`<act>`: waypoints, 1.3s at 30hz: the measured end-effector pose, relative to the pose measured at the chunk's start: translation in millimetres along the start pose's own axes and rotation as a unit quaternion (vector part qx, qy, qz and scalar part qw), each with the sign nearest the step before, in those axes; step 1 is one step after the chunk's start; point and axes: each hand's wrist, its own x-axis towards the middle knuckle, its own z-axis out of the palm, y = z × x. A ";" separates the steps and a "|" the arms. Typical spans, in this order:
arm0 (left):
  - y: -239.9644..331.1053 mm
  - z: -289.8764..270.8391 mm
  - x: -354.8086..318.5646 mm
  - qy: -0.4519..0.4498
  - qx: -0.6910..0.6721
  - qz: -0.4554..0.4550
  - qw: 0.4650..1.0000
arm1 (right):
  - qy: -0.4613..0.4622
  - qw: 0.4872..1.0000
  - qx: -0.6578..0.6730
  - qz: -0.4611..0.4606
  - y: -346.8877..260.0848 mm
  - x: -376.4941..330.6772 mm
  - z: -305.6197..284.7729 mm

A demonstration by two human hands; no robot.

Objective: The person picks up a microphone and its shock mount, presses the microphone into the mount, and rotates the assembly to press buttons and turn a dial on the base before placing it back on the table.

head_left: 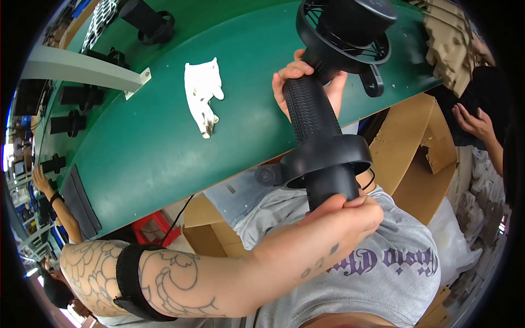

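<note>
From my remote station I record two black units, dark and cylindrical, set end to end: the lower black unit [313, 112] at 3 o'clock from centre, tilted, and the upper black unit [358, 22] at 1 o'clock; whether they are joined I cannot tell. Each carries a ring-shaped collar with a side lug; spokes show inside the upper collar. The left hand [350, 216], at 4 o'clock, is closed, its thumb and fingers pinching the smooth lower end of the lower unit. The right hand [295, 72], at 1 o'clock, curls around the textured section where the units meet, fingers on one side and thumb on the other; its palm is hidden. As to markings, I note purple ornate lettering [383, 261] on the grey shirt [355, 292], between 4 and 5 o'clock, inverted in my view and partly covered by the left forearm. A white glove [202, 93] lies on the green worktop [164, 147] at 11 o'clock, well apart from both hands. I find an open cardboard box [402, 136] at 3 o'clock, with a co-worker's hand [477, 124] beyond it, half-open, and a red stool [156, 227] at 8 o'clock.
</note>
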 end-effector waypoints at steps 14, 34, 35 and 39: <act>-11.2 7.3 -6.4 0.021 0.013 -0.005 1.000 | 0.070 0.997 -0.004 -0.019 -7.8 -2.8 2.7; 120.1 146.5 -151.1 0.049 -0.272 -0.597 0.753 | 0.058 -0.027 -0.974 -0.219 -183.7 48.4 128.3; 120.0 149.3 -149.8 0.051 -0.278 -0.613 0.738 | 0.055 -0.031 -0.967 -0.247 -193.2 52.2 122.6; 134.8 150.1 -155.7 0.046 -0.286 -0.657 0.696 | 0.118 -0.019 -0.932 -0.341 -195.9 46.0 107.5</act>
